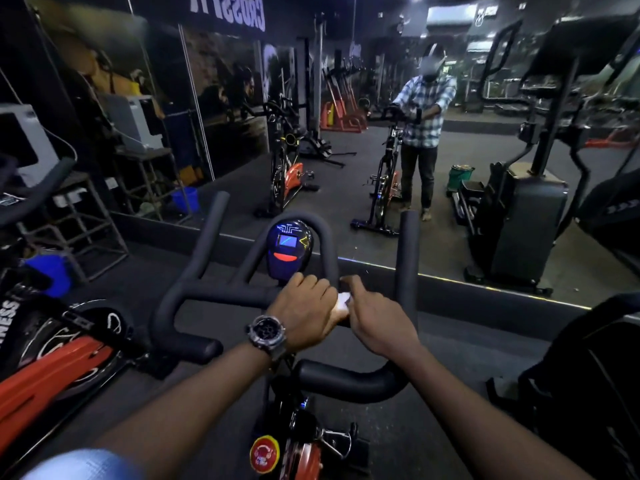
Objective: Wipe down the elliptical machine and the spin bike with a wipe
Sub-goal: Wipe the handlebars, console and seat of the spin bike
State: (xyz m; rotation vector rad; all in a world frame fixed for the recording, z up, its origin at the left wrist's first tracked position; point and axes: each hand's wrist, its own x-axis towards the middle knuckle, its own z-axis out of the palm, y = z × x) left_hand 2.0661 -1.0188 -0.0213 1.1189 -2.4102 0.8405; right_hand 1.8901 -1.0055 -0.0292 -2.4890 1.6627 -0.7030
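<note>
The spin bike's black foam handlebar fills the middle of the view, with a small blue console at its centre. Both my hands rest on the crossbar just right of the console. My left hand, with a watch on its wrist, is closed over the bar. My right hand is beside it, touching it. A white wipe shows between the two hands, pressed to the bar; which hand grips it is unclear. The elliptical machine is a dark shape at the right edge.
A wall mirror ahead reflects the bike, a person and a green bucket. A second spin bike with an orange flywheel stands close on the left. A red stop knob sits low on the frame. A metal stand is at far left.
</note>
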